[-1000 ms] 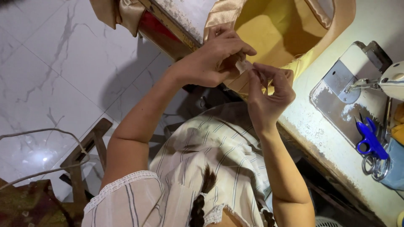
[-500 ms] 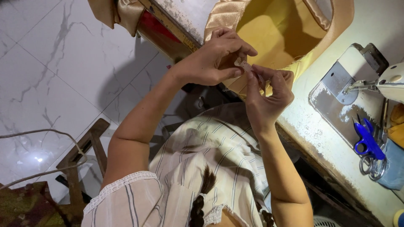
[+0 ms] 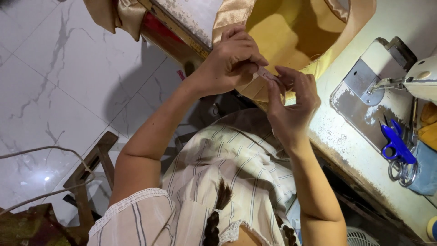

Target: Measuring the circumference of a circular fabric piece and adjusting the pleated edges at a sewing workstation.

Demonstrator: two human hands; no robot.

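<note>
Cream striped short-sleeved top [image 3: 236, 182] (lace-trimmed cuffs), dark braid [image 3: 218, 214] down the front, bare forearms.

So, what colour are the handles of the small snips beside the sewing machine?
Blue; the snips show best in the head view.

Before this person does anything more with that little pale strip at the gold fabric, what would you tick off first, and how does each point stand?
1. Left hand pinches the small pale strip: ok.
2. Right hand meets the strip at its fingertips: ok; how firm its grip is, cannot tell.
3. Gold fabric lies on the table under the hands: ok.
4. Strip lined up with the fabric edge: cannot tell, fingers hide it.
5. Blue snips lie apart from both hands: ok.
6. Sewing machine needle area free of fabric: ok.
</note>
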